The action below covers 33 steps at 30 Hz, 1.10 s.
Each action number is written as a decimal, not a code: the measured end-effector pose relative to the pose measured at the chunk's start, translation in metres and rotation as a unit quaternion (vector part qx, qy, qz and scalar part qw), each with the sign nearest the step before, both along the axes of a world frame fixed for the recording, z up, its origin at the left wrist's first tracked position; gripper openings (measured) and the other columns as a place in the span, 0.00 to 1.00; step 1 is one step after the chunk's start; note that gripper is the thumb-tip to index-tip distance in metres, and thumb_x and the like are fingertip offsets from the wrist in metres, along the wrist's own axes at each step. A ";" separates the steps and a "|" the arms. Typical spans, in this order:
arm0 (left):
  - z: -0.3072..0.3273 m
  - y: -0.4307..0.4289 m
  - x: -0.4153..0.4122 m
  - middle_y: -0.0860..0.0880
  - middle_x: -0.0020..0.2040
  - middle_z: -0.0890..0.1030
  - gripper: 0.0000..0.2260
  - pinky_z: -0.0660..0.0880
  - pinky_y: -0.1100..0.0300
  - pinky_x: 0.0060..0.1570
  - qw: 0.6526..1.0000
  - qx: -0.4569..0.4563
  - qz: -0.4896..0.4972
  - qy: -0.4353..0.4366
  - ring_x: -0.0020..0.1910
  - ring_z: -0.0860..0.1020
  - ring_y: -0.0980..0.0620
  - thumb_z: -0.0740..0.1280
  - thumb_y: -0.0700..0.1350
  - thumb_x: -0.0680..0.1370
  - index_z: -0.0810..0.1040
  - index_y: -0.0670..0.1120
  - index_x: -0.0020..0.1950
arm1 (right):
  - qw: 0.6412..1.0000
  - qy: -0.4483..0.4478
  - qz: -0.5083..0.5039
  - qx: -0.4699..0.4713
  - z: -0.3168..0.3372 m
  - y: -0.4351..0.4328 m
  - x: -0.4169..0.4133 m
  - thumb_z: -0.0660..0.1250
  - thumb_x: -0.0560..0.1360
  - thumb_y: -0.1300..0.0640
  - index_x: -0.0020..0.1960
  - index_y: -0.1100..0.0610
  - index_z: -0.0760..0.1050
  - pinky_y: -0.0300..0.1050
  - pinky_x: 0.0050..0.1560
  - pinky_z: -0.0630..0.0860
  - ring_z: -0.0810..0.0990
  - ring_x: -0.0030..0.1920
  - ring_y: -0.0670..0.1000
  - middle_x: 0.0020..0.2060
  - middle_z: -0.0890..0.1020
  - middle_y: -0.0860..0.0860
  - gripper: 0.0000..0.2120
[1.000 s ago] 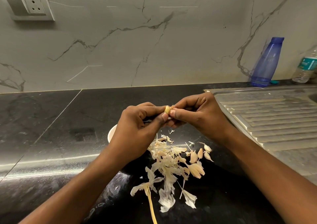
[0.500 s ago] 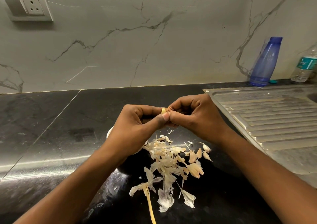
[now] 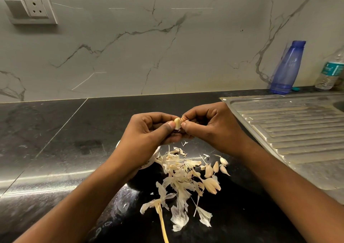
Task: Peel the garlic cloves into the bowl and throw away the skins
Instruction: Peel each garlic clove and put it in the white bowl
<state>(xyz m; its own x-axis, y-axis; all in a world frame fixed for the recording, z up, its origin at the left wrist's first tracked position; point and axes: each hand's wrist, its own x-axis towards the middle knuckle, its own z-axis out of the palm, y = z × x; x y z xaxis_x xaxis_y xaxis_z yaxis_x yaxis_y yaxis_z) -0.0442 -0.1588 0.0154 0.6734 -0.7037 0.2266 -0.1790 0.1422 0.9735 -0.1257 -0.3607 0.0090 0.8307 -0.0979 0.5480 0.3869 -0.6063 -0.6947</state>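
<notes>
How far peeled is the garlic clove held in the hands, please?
Partly peeled: the garlic clove shows bare flesh, but skin shreds stick out on top.

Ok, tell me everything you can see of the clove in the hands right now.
The clove is small, pale cream-yellow, smooth where bare, and mostly hidden in the grip. It is held in the air above the counter, pinched by the left hand, with the right hand pinching its right side. Thin brownish skin sticks out at its top right, so peeling is not finished.
</notes>
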 end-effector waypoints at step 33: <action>0.002 0.003 0.008 0.39 0.52 0.87 0.12 0.85 0.57 0.51 0.997 -0.063 0.022 0.037 0.53 0.87 0.41 0.69 0.39 0.78 0.83 0.39 0.61 | 0.998 0.027 0.033 0.038 0.012 -0.012 -0.008 0.74 0.78 0.66 0.47 0.65 0.85 0.43 0.37 0.82 0.85 0.34 0.56 0.37 0.86 0.56 0.02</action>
